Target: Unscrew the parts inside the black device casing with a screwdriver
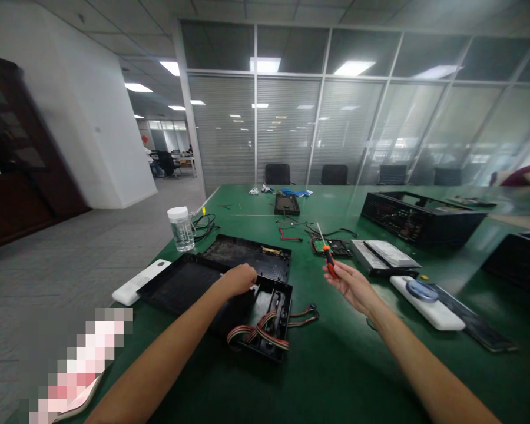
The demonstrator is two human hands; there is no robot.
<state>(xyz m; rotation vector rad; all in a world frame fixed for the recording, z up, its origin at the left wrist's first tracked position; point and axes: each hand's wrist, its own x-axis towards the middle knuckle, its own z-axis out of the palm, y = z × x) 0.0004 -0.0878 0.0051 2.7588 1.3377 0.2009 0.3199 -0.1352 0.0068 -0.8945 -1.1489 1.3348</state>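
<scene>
My right hand [351, 285] holds an orange-and-black screwdriver [329, 262] by its handle, above the green table, with the metal shaft pointing up and away. The curled fingers of my left hand [238, 279] are over a black plastic casing [176, 282]; what they grip, if anything, is hidden. Striped ribbon wires [265, 337] run across the casing's near right corner, beside a silvery part, and end in small black connectors [311, 309] on the table. Behind it lies another black panel [274, 268] with a brassy piece on it.
At left stand a clear jar with white lid [182, 229] and a white device [141, 281]. A green circuit board [335, 247], metal drive [384, 257], white device with round lens [426, 300] and black computer case [424, 221] are at right. Cables and gloves [297, 192] lie farther back.
</scene>
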